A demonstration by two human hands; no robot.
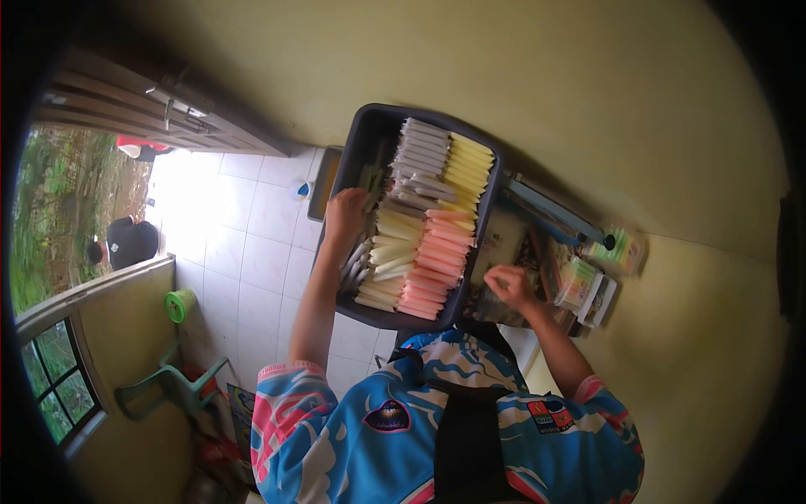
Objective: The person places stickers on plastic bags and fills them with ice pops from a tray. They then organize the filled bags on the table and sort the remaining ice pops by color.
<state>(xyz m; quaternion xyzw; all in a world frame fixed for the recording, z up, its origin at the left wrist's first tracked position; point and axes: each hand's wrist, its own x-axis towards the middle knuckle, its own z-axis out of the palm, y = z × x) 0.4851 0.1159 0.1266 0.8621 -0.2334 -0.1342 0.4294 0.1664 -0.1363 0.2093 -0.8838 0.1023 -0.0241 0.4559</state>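
A dark plastic tub (359, 134) holds rows of slim, tube-shaped plastic packets. Whitish packets (422, 149) and yellow packets (468, 168) fill its far half. Nearer to me are cream packets (395, 244) and pink packets (438, 256). My left hand (346, 217) is over the tub's left side, fingers curled in beside a few loose greyish packets (357, 260); what they grip, if anything, is hidden. Just outside the tub's right wall, my right hand (509, 286) is closed, with nothing visible in it.
Right of the tub, books and packages (578, 281) are piled by the wall, near a blue flat object (550, 210). On the left are a tiled floor (243, 218), a green bucket (179, 306) and a green plastic chair (172, 382). A person (132, 244) is near the open doorway.
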